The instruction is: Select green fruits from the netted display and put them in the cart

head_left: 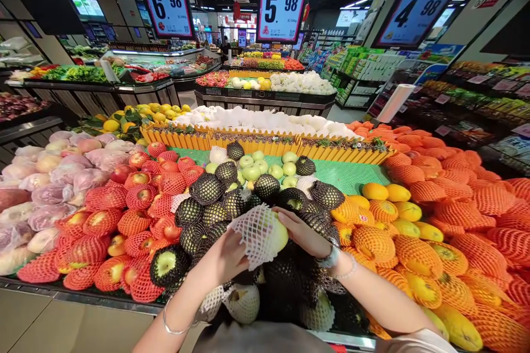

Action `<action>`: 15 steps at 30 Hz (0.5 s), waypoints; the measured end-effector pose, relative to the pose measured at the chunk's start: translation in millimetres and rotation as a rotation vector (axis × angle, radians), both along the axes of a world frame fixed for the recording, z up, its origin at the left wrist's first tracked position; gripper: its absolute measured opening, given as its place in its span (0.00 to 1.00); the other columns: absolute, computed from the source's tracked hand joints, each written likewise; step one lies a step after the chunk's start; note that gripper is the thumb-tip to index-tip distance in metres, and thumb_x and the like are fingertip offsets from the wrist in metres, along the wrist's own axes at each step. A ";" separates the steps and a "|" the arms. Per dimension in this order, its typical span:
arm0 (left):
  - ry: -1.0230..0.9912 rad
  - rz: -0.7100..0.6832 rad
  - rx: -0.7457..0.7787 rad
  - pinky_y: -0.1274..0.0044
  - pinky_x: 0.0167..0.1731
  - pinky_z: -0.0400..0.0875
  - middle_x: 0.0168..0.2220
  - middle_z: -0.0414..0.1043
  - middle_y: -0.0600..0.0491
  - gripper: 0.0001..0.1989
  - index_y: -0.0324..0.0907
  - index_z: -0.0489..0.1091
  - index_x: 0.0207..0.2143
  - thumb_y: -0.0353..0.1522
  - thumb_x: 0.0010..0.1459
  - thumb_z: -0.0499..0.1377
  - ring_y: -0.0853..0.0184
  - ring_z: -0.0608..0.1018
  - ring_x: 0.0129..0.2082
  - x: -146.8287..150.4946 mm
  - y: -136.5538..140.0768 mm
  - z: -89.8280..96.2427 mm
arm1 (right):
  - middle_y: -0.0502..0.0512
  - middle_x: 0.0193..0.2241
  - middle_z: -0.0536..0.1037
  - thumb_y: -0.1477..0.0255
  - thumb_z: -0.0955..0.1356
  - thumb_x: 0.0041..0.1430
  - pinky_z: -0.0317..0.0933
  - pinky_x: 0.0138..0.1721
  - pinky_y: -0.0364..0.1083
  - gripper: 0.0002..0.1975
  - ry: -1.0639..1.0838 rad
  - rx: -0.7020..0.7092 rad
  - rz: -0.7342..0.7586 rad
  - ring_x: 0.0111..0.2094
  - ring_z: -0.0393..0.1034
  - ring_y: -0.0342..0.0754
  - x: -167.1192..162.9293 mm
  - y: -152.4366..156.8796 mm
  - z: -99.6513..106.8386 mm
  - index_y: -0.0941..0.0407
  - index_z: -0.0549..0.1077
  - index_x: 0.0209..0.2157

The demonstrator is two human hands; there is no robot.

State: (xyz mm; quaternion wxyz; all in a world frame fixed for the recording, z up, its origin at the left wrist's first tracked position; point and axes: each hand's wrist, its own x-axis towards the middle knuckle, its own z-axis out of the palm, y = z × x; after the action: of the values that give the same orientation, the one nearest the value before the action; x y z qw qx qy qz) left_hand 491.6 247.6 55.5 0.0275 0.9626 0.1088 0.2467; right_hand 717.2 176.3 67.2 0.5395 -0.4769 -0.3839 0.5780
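Above the black-netted fruit, a pale green apple [282, 235] pokes partly out of a white foam net sleeve [255, 236]. My left hand [226, 258] is closed around the sleeve from the left, its fingertips hidden behind the foam. From the right, my right hand [305, 236] grips the apple's bare end, fingers curved over its top; the thumb is out of sight. Bare green apples [252, 171] lie just beyond my hands. Around and below them are fruits in black foam nets [206, 190]. A white-netted fruit [242, 302] lies near my left forearm.
Red-netted apples [136, 198] and bagged fruit [53, 176] lie to the left. Orange-netted fruit [375, 244] fills the right. A low yellow fence [252, 143] crosses behind the apples. Price screens [284, 0] hang overhead. A roll of bags [396, 103] stands at back right.
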 end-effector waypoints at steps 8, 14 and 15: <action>-0.087 -0.016 -0.128 0.71 0.32 0.74 0.25 0.69 0.52 0.12 0.44 0.66 0.24 0.22 0.55 0.50 0.62 0.72 0.28 -1.7 -10.3 9.1 | 0.51 0.40 0.81 0.50 0.71 0.55 0.62 0.53 0.50 0.22 0.190 -0.050 0.006 0.43 0.72 0.49 -12.9 -0.3 -15.2 0.53 0.79 0.42; -0.440 0.053 -0.081 0.77 0.18 0.65 0.17 0.65 0.54 0.16 0.44 0.65 0.18 0.22 0.56 0.48 0.68 0.68 0.17 -13.8 -4.8 33.7 | 0.54 0.41 0.82 0.43 0.70 0.51 0.63 0.55 0.52 0.30 0.503 -0.182 -0.005 0.49 0.74 0.52 -47.1 -0.4 -29.8 0.54 0.78 0.42; -0.479 0.073 -0.119 0.76 0.19 0.67 0.17 0.67 0.54 0.16 0.44 0.67 0.20 0.25 0.59 0.49 0.68 0.70 0.17 -18.1 -5.0 35.0 | 0.55 0.42 0.82 0.43 0.69 0.51 0.63 0.55 0.53 0.30 0.554 -0.193 0.003 0.50 0.73 0.53 -53.7 0.4 -31.6 0.54 0.78 0.43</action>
State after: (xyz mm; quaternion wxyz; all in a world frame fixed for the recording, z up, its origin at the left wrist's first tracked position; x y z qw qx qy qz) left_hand 473.4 242.5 90.5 0.1000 0.8689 0.1480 0.4616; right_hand 663.6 176.7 35.6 0.5752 -0.3495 -0.1658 0.7208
